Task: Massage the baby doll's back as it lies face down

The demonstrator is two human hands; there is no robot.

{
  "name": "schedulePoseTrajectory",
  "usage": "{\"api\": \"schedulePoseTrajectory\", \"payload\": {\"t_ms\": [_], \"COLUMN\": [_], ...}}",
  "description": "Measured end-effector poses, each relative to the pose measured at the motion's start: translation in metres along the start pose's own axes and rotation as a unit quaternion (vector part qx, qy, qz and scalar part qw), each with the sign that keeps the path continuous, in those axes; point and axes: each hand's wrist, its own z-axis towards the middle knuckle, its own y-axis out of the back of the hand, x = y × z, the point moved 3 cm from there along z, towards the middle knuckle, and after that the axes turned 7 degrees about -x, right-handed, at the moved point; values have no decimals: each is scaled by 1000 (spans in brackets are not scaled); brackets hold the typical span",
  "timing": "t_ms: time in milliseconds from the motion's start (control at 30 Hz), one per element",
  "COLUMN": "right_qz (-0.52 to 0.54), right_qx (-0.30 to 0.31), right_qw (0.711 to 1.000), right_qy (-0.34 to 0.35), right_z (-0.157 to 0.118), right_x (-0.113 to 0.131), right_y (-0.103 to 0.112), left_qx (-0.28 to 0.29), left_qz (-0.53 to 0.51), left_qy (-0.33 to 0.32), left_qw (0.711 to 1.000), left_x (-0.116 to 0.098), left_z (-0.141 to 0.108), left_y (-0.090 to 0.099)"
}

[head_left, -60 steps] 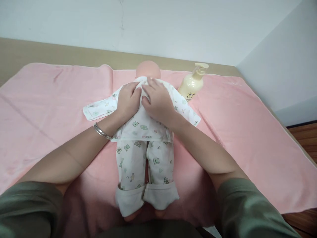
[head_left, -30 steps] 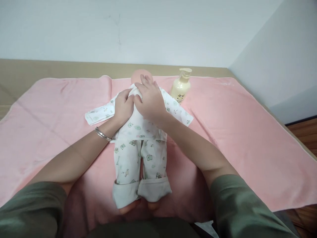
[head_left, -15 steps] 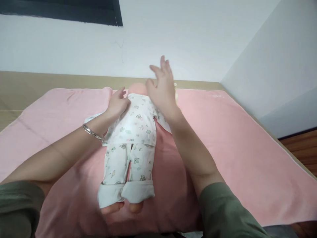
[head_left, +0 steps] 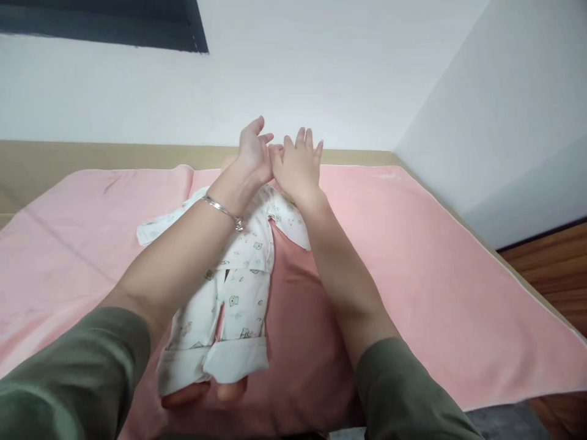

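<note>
A doll in a white printed top and trousers point(head_left: 243, 305) lies on a pink cloth point(head_left: 389, 275), feet toward me. Its trouser cuffs are rolled, and its head is mostly hidden behind my left forearm and hand. My left hand point(head_left: 255, 153), with a silver bracelet at the wrist, is raised over the doll's head end, palm turned up and fingers apart. Beside it on the right, my right hand point(head_left: 299, 165) has its fingers spread, its thumb side meeting the left hand. Nothing shows in either hand.
Behind the cloth runs a beige surface edge point(head_left: 358, 157) against a white wall point(head_left: 321, 73). A dark panel point(head_left: 101, 24) is at the upper left. Brown wood point(head_left: 550, 263) shows at the right.
My left hand has left the doll's shoulder, moving right and up to meet my right hand, and has turned palm up. My right hand is slightly lower. The view has shifted a little.
</note>
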Motion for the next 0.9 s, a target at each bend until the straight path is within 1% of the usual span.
{"api": "schedulePoseTrajectory", "payload": {"t_ms": [33,67,133,167,233,300,333,400,433,467,500,533,600,633,667,700,733,833,900], "right_qz": [-14,-22,-16,-4,27,42,37,-8,-37,-62,-80,-92,-107,-117,-128,-136,-141,-150,-157], "right_qx": [8,11,4,-4,-22,-38,-43,-38,-31,-25,-22,-21,-23,-20,-16,-13,-13,-12,4], "right_qw": [1000,1000,1000,1000,999,997,997,998,998,997,996,995,994,993,991,990,989,987,985], "right_qy": [4,8,15,19,34,47,49,39,32,25,18,11,-8,-20,-32,-40,-43,-49,-70], "right_z": [-1,-2,0,1,4,5,5,2,1,-1,-3,-4,-5,-5,-4,-2,0,9,15], "right_x": [1,1,-5,-9,-18,-23,-24,-19,-15,-11,-6,-2,4,6,6,6,5,2,-1], "right_y": [0,-1,-5,-8,-15,-18,-18,-16,-13,-10,-8,-6,-4,-4,-5,-7,-8,-12,-13], "left_qx": [20,41,83,109,155,181,180,152,135,123,123,137,187,182,177,171,164,156,131], "left_qz": [-48,-101,-180,-200,-214,-189,-162,-88,-58,-44,-50,-86,-197,-250,-281,-302,-311,-297,-304], "left_qy": [68,128,180,187,176,139,114,63,48,46,60,92,176,211,233,243,242,215,211], "left_qw": [996,986,964,956,948,955,964,982,988,990,989,983,946,927,914,906,904,917,920], "left_x": [-4,-10,-21,-23,-21,-10,-4,3,3,0,-5,-12,-29,-37,-43,-48,-51,-56,-56], "left_z": [-7,-14,-26,-30,-32,-29,-27,-26,-28,-33,-40,-48,-66,-73,-78,-81,-83,-82,-80], "left_y": [1,1,3,4,6,15,22,44,57,71,84,96,115,124,132,138,144,156,160]}}
